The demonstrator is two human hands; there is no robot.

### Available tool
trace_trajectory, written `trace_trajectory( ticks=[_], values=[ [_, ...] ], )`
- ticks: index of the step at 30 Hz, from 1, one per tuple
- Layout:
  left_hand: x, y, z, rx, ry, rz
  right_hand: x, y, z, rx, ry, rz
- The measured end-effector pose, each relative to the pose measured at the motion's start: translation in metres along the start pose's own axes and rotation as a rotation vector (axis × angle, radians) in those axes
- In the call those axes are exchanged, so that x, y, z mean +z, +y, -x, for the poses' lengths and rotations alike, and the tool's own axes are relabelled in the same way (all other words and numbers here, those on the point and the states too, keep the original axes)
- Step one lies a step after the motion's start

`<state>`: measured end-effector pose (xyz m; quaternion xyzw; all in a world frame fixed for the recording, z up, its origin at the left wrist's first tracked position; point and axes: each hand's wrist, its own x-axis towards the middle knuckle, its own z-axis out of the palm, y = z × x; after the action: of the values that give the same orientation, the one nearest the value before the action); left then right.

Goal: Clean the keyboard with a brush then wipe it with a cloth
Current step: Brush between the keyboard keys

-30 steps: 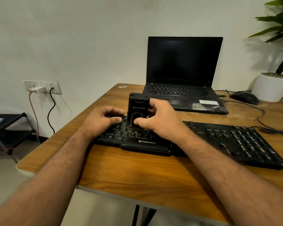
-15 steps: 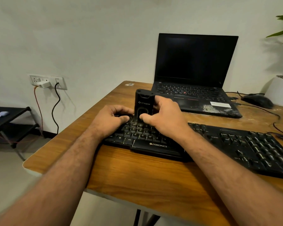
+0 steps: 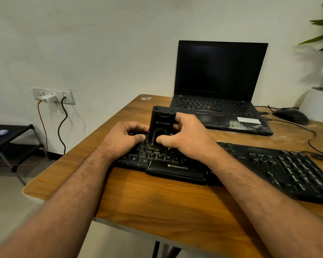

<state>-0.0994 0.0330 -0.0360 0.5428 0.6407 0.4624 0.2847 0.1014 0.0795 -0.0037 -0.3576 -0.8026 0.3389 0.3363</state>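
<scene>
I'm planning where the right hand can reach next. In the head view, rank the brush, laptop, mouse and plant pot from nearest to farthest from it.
From the right hand:
1. Brush, gripped by that hand, upright on the keyboard.
2. Laptop, just behind the hand.
3. Mouse, behind and to the right, past the laptop.
4. Plant pot, far right corner.

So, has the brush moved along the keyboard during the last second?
Yes, slightly left. The brush stood above the start of the ZEBRONICS label on the keyboard; now it stands left of it.
</scene>
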Motion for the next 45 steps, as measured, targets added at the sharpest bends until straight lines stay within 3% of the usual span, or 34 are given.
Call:
trace_trajectory(
  ticks=[5, 10, 15, 19, 24, 28, 33, 37, 41, 45],
  values=[
    [0.0, -0.002, -0.002, -0.002, -0.004, 0.011, -0.003, 0.004, -0.007, 0.013, 0.156, 0.15],
    [0.0, -0.002, -0.002, 0.02, -0.022, 0.001, 0.002, -0.002, 0.003, -0.036, -0.026, 0.056],
    [0.0, -0.001, 0.001, -0.002, -0.032, 0.047, -0.003, -0.001, -0.002, 0.001, 0.125, 0.146],
    [-0.001, 0.001, 0.003, 0.042, -0.083, 0.044, -0.007, -0.001, 0.006, -0.003, -0.023, 0.062],
    [-0.001, 0.001, 0.003, 0.019, -0.087, 0.061, -0.014, 0.002, 0.0, 0.045, 0.139, 0.127],
    [-0.001, 0.002, 0.003, 0.027, -0.091, 0.092, -0.016, 0.0, 0.006, 0.049, -0.074, 0.02],
    [-0.001, 0.004, 0.005, 0.012, -0.111, 0.092, -0.018, 0.0, 0.002, 0.064, 0.105, 0.103],
    [-0.002, 0.004, 0.005, 0.026, -0.142, 0.07, -0.015, -0.006, 0.015, 0.024, -0.112, -0.019],
    [-0.002, 0.005, 0.004, 0.014, -0.144, 0.082, -0.01, -0.005, 0.013, 0.0, 0.035, 0.137],
    [-0.001, 0.004, 0.002, 0.029, -0.137, 0.111, -0.008, -0.007, 0.017, -0.027, -0.106, 0.027]
  ],
)
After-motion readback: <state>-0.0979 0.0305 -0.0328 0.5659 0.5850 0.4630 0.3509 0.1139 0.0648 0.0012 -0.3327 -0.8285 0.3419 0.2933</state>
